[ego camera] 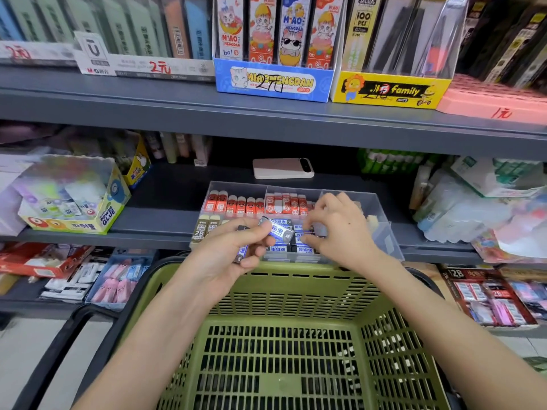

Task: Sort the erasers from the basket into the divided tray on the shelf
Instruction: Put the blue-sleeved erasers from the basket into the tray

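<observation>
Both hands at divided tray on shelf, just above green basket.
L hand palm-up, fingers curled round blue erasers, one tilted at fingertips; R hand knuckles up, fingers bent down into tray's front-mid section. R grip too blurred to tell.

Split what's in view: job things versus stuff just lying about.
Job: green basket, divided tray, blue-sleeved erasers held in the left hand, right hand at the tray.
Lying about: pale phone-like slab behind the tray, glue box, cat-print box, yellow box above.
</observation>
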Demonstrator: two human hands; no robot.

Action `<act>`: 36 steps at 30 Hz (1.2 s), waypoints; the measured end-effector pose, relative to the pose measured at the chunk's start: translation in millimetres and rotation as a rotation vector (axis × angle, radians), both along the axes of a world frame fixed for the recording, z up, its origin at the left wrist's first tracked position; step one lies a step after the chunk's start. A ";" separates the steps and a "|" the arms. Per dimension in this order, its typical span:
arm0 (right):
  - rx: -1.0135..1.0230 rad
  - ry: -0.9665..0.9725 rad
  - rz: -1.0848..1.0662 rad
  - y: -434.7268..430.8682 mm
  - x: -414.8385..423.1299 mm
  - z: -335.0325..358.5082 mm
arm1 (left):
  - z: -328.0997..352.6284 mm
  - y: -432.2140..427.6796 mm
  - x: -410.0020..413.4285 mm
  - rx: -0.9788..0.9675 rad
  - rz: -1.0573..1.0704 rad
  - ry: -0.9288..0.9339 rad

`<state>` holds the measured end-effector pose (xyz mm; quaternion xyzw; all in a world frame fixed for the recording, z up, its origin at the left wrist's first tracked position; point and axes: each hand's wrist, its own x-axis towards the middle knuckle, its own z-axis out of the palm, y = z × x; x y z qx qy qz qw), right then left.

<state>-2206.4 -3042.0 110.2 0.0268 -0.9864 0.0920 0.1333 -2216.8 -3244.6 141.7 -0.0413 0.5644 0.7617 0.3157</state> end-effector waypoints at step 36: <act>-0.002 -0.033 -0.126 -0.6 -9.5 -2.4 | -8.3 7.5 -13.4 -0.023 0.107 0.114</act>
